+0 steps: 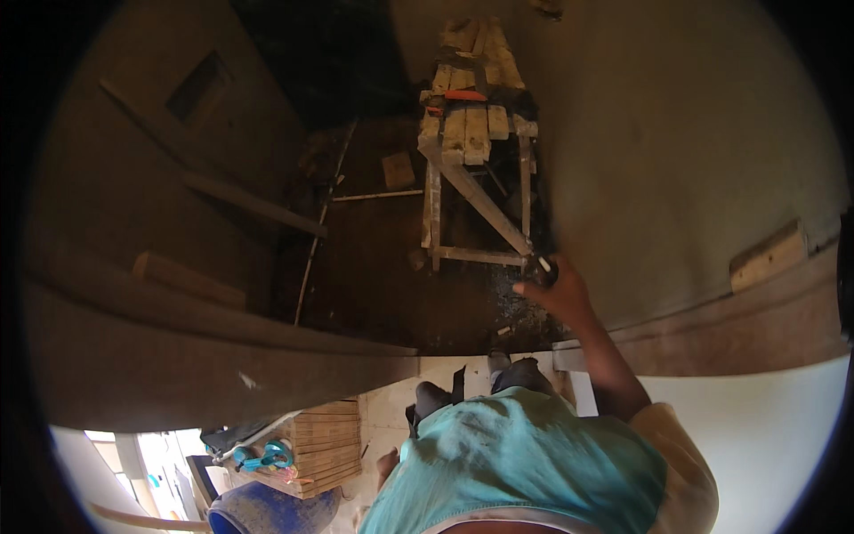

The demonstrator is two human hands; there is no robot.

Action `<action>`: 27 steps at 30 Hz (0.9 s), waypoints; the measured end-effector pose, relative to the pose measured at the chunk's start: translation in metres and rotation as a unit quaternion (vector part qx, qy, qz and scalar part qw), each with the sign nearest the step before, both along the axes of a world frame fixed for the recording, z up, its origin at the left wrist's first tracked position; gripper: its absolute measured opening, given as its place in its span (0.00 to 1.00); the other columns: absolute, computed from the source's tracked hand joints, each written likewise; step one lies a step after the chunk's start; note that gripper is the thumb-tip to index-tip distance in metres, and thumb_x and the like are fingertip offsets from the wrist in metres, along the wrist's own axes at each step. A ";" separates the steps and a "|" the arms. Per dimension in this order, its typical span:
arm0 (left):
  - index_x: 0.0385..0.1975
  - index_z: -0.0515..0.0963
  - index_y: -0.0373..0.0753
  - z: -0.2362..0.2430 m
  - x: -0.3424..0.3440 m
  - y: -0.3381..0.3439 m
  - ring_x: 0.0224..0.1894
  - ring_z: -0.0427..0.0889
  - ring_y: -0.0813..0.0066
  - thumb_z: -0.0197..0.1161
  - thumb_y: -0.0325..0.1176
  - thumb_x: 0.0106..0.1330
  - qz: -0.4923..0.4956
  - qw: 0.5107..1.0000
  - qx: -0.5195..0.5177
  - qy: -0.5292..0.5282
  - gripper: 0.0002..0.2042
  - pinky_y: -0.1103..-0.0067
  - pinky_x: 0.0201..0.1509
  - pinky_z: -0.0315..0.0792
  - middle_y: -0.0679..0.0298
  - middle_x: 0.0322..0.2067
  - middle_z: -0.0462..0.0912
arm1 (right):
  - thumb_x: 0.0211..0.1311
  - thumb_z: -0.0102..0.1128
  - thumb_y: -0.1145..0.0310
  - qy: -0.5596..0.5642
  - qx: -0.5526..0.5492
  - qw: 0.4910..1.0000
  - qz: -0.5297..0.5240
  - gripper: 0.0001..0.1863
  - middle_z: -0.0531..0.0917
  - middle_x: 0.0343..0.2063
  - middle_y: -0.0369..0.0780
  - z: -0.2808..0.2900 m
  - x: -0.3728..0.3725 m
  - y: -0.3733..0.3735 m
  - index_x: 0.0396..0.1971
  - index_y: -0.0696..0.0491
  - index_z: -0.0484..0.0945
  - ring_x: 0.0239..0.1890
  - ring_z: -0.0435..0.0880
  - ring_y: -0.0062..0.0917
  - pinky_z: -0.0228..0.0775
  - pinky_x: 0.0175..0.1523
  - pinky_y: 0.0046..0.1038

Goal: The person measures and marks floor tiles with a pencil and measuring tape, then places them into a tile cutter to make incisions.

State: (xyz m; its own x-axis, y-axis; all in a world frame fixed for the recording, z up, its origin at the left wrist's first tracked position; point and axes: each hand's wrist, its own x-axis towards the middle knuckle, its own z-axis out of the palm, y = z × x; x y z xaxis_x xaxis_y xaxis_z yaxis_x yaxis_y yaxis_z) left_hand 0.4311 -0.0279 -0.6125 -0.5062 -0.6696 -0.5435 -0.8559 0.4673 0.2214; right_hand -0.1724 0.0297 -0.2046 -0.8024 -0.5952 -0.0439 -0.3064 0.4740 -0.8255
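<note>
My right arm reaches forward, and my right hand (pixel 566 295) is low by the near right leg of a rough wooden trestle bench (pixel 477 133). Its thumb and fingers curve around a small dark object with a pale strip (pixel 545 265), too dim to name. Only part of my left hand (pixel 388 462) shows, hanging beside the turquoise cloth (pixel 516 445) over my body; its fingers are too small to make out. On the bench's plank top lies an orange-red tool (pixel 464 95) among dark items.
Bare plastered walls (pixel 694 160) flank a doorway I stand in. A wooden block (pixel 769 256) sticks out at the right. Debris lies on the dark floor (pixel 374 276). Behind left are stacked tan boxes (pixel 327 445) with a turquoise tool (pixel 267 457), and a blue drum (pixel 271 511).
</note>
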 end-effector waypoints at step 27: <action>0.51 0.64 0.32 -0.060 -0.183 0.093 0.43 0.75 0.69 0.46 0.42 0.71 0.879 0.306 0.144 0.338 0.19 0.76 0.35 0.68 0.56 0.49 0.72 | 0.37 0.74 0.47 0.331 0.144 0.925 0.122 0.37 0.82 0.37 0.46 -0.032 -0.295 -0.340 0.46 0.55 0.76 0.42 0.83 0.37 0.74 0.45 0.37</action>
